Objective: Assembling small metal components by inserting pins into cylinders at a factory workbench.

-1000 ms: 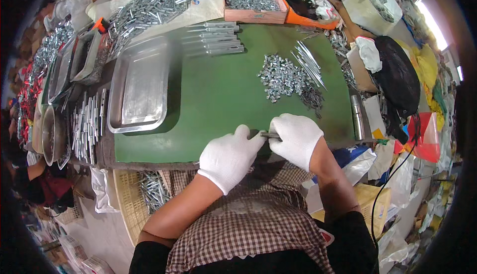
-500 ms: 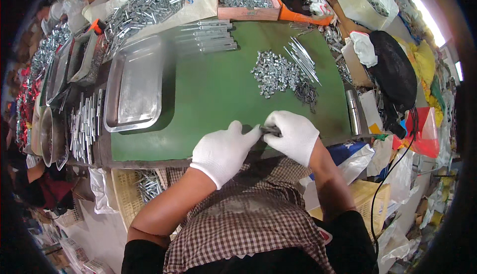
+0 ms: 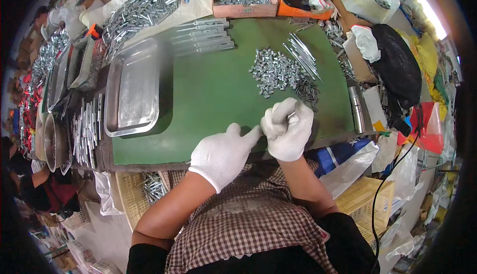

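Both my hands wear white gloves near the front edge of the green work mat (image 3: 208, 95). My left hand (image 3: 218, 155) is closed with its thumb raised and its forefinger pointing at the other hand; anything in it is hidden. My right hand (image 3: 287, 130) is curled into a fist, palm side up, and I cannot make out what it holds. Just beyond it lie a pile of small shiny metal pieces (image 3: 272, 71), a heap of dark short pins (image 3: 308, 93) and several long thin metal rods (image 3: 301, 57).
An empty metal tray (image 3: 133, 85) stands on the left, with metal tubes (image 3: 87, 132) beside it. More tubes (image 3: 203, 36) lie at the back, near a pink box (image 3: 243, 9) of small parts. A thick metal cylinder (image 3: 356, 110) stands at right.
My right hand has moved up and away from my left fingertips, turning over into a fist. The dark piece seen between both hands no longer shows. My left hand stays nearly in place.
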The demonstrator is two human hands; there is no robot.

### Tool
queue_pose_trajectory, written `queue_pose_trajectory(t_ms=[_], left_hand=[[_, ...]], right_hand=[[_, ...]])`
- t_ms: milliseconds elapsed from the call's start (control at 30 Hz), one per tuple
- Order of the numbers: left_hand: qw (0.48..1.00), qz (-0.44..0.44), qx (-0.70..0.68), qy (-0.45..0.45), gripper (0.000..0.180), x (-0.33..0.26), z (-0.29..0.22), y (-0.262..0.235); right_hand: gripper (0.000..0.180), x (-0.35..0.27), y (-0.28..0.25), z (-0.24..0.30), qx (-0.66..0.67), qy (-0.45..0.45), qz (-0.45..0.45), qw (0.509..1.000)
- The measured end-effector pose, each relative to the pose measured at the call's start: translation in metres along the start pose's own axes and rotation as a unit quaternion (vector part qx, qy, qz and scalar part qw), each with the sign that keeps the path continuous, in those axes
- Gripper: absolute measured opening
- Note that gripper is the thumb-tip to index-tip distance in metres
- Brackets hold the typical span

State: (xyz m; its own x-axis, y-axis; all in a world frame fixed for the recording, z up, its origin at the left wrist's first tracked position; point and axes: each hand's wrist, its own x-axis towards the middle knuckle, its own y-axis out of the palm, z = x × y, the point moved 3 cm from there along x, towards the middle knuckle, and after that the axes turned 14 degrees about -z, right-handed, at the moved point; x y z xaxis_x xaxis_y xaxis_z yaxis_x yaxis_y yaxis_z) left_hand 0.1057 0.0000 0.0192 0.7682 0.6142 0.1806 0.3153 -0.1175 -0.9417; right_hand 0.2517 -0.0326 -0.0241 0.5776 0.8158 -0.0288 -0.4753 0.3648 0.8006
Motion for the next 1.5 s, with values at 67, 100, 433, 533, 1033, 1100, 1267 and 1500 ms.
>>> queue_pose_trajectory(t_ms=[67, 100, 433, 533, 1033, 1100, 1267, 1500], left_hand=[[1.0, -0.003, -0.01, 0.009, 0.026, 0.0, 0.002, 0.001], [1.0, -0.011, -0.018, 0.019, 0.023, 0.0, 0.002, 0.001], [0.997, -0.043, 0.039, 0.059, 0.023, 0.006, -0.002, 0.012], [0.988, -0.149, 0.022, -0.026, 0.03, -0.055, 0.018, -0.025], [0.958, -0.285, 0.041, -0.013, 0.025, -0.021, 0.075, -0.057], [0.944, -0.321, 0.056, 0.051, 0.029, 0.046, 0.089, -0.036], [0.956, -0.227, 0.184, -0.022, 0.025, 0.142, 0.115, 0.004], [0.966, -0.215, 0.144, 0.001, 0.022, 0.132, 0.121, 0.018]], right_hand=[[0.047, -0.007, 0.006, -0.003, -0.141, -0.072, 0.01, 0.987], [0.059, -0.011, 0.009, -0.003, -0.279, -0.144, 0.025, 0.949], [0.043, 0.0, -0.006, 0.002, -0.015, 0.017, -0.014, 1.0], [0.034, -0.002, -0.016, 0.012, -0.067, 0.021, -0.01, 0.997], [0.03, -0.007, -0.014, 0.036, -0.38, 0.026, -0.072, 0.922], [0.028, -0.007, -0.009, 0.034, -0.387, 0.026, -0.074, 0.919], [0.024, -0.012, -0.009, 0.035, -0.419, 0.019, -0.074, 0.905], [0.025, -0.015, -0.012, 0.036, -0.456, -0.005, -0.027, 0.889]])
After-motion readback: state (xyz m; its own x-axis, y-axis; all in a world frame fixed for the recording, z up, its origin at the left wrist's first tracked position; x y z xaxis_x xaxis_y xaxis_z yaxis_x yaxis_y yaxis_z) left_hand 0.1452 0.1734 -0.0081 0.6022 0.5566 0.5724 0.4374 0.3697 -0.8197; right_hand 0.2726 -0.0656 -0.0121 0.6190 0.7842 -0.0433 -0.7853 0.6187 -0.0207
